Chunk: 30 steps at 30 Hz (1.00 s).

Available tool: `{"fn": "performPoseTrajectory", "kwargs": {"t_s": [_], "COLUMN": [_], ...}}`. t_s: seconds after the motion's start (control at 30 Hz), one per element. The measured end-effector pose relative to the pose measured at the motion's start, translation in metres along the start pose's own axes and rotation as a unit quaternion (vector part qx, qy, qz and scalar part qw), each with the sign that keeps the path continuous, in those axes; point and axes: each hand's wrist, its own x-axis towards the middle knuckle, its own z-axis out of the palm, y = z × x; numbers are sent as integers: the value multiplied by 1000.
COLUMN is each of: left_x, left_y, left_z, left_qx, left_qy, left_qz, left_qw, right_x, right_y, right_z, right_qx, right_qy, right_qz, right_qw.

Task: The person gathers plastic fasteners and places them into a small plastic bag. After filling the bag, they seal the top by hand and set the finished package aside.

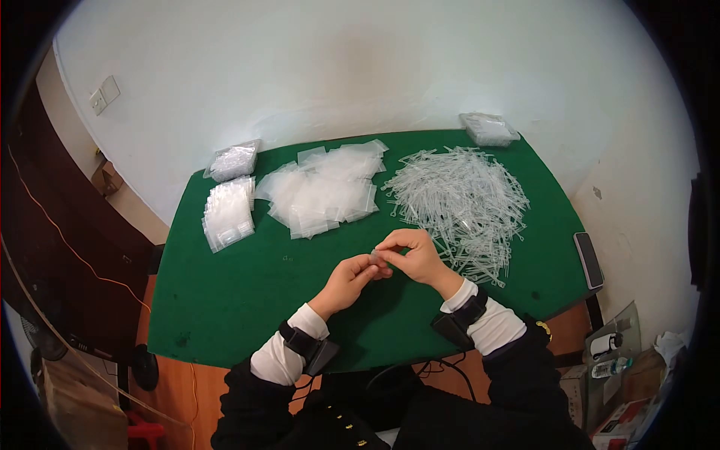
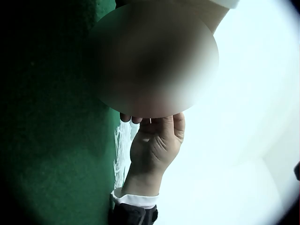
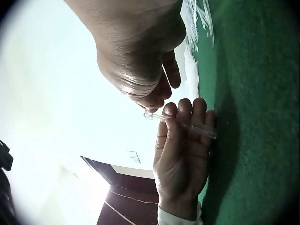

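Observation:
Over the front middle of the green table, my two hands meet at a small clear plastic tube with a ringed end (image 3: pixel 205 131). My left hand (image 1: pixel 347 283) holds the tube between thumb and fingers; in the right wrist view it lies across the fingers, with its ringed end sticking out past the thumb. The thumb and fingertips of my right hand (image 1: pixel 414 256) pinch that ringed end. A blurred oval hides most of my left hand in the left wrist view, where the right hand (image 2: pixel 155 146) shows below it. To the right spreads a heap of similar clear pieces (image 1: pixel 459 191).
Flat clear bags (image 1: pixel 322 191) lie in a loose pile at the back middle, beside a fanned stack of bags (image 1: pixel 229 212). Filled clear packs stand at the back left (image 1: pixel 232 160) and back right (image 1: pixel 489 129). A phone (image 1: pixel 589 260) lies at the table's right edge.

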Motion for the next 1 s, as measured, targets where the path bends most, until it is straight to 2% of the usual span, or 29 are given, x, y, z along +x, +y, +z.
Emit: {"fn": "performPoseTrajectory", "kwargs": {"t_s": [0.13, 0.47, 0.8, 1.0], "left_x": [-1, -2, -3, -3], "left_y": [2, 2, 4, 5], "left_z": [1, 1, 3, 4], "left_qx": [2, 59, 60, 32], "left_qy": [8, 17, 18, 16], "left_qz": [-5, -2, 15, 6], "left_qw": [1000, 998, 998, 999], "right_x": [0, -1, -1, -2], "right_y": [2, -6, -9, -8], "right_z": [2, 3, 6, 6], "right_qx": [-8, -37, -41, -10], "right_qy": [14, -18, 3, 8], "right_qz": [-9, -9, -17, 10], "right_qw": [1000, 999, 999, 1000]}}
